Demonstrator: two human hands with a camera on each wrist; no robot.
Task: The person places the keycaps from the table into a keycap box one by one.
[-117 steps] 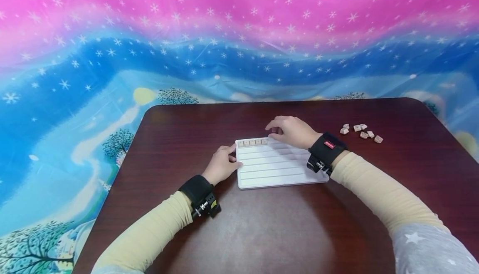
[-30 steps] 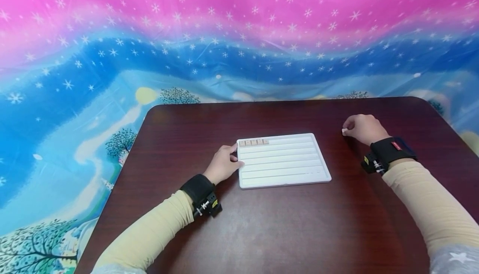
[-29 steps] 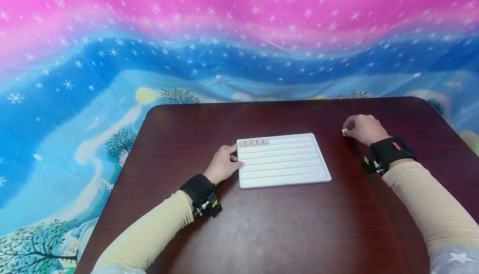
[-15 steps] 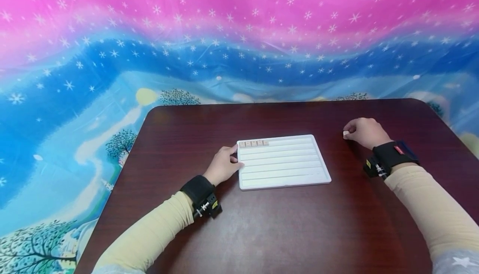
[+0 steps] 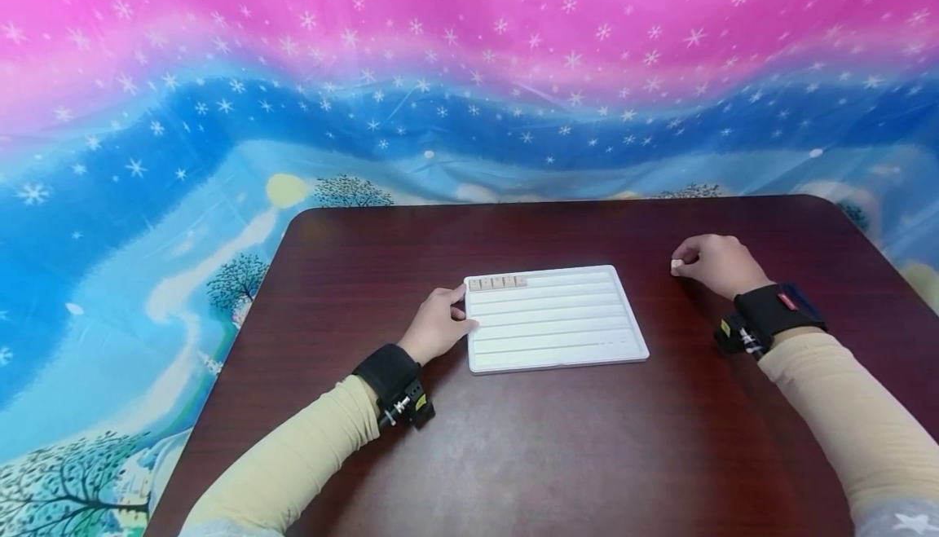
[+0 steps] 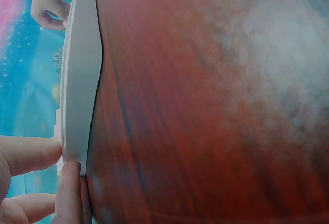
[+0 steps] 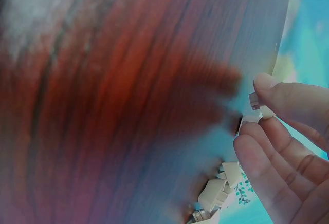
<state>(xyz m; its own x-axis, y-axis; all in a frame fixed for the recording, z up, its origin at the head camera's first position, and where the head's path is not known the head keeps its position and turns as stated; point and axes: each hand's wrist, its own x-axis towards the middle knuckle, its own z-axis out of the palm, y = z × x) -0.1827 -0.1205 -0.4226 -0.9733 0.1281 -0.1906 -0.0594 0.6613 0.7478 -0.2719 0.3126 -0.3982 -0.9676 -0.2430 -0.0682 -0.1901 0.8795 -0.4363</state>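
My left hand holds the left edge of a white ridged tray, which lies flat on the table. In the left wrist view, its fingers are at the tray's rim. Several beige keycaps stand side by side at the left end of the tray's far row. To the right of the tray, my right hand pinches a small pale keycap between thumb and fingers. The right wrist view shows part of that keycap at the thumb tip. Most of it is hidden by the fingers.
Several loose keycaps lie in a cluster near the right hand in the right wrist view; the hand hides them in the head view. The dark brown table ends at a patterned cloth backdrop.
Since the oldest frame, my right hand has moved from above the tray to the right and now pinches a keycap. In the last second it has barely moved. My left hand stays at the tray.
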